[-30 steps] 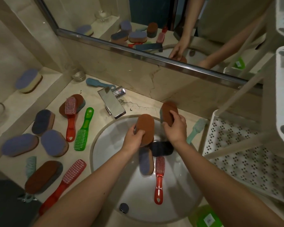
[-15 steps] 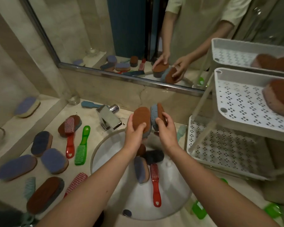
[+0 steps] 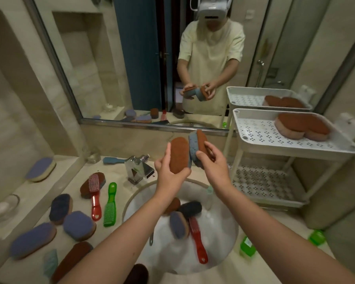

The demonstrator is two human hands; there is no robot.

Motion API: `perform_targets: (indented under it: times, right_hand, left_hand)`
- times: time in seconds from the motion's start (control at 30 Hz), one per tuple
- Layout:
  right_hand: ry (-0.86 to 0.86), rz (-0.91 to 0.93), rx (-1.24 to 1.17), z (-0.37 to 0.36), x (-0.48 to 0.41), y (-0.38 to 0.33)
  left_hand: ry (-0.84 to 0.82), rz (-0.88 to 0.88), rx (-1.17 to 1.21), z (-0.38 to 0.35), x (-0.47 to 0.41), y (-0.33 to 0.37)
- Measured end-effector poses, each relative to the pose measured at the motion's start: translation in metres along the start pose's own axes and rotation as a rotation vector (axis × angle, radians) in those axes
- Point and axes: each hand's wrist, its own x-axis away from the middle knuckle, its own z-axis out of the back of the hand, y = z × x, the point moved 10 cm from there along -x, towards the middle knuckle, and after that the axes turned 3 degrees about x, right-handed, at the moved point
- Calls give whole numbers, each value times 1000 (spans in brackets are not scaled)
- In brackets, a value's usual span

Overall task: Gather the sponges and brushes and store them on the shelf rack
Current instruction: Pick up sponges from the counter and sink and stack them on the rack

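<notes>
My left hand (image 3: 168, 173) grips a brown-topped sponge (image 3: 179, 154) above the sink. My right hand (image 3: 212, 162) grips a second sponge (image 3: 196, 143), blue and brown, turned on edge and touching the first. The white shelf rack (image 3: 295, 148) stands to the right, with brown sponges (image 3: 301, 125) on its upper tier. In the sink (image 3: 219, 242) lie more sponges (image 3: 178, 224) and a red brush (image 3: 197, 238). Several sponges, a red brush (image 3: 94, 193) and a green brush (image 3: 110, 203) lie on the counter to the left.
A chrome tap (image 3: 138, 167) stands behind the sink. A mirror (image 3: 152, 58) covers the back wall. A glass (image 3: 92, 153) and a blue brush (image 3: 113, 160) sit at the counter's back. A ledge at the left carries a sponge (image 3: 40, 169) and a glass bowl (image 3: 2, 208). Green items (image 3: 247, 245) lie at the right.
Both hands have lifted their sponges up from the sink and brought them together. The view has tilted upward, bringing the rack's upper tier into sight.
</notes>
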Motion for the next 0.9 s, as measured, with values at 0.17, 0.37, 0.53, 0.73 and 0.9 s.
perform_targets:
  times: [0.17,0.37,0.53,0.73,0.9]
  right_hand:
    - [71,78,37,33,21,-35]
    - [169,132,22,74,38,-65]
    - [253,222,100,118,31,-93]
    - [293,234,123,168,-7,-101]
    - [275,192,199,202,-45,-86]
  left_hand:
    - [-66,-122,16,-13,19,31]
    - [-71,-210,144,-36,40,69]
    - [-103,-239,201,-69,40,101]
    - [-129,-216,171,-123,18,123]
    - [-82,-203,17,-161,-8,126]
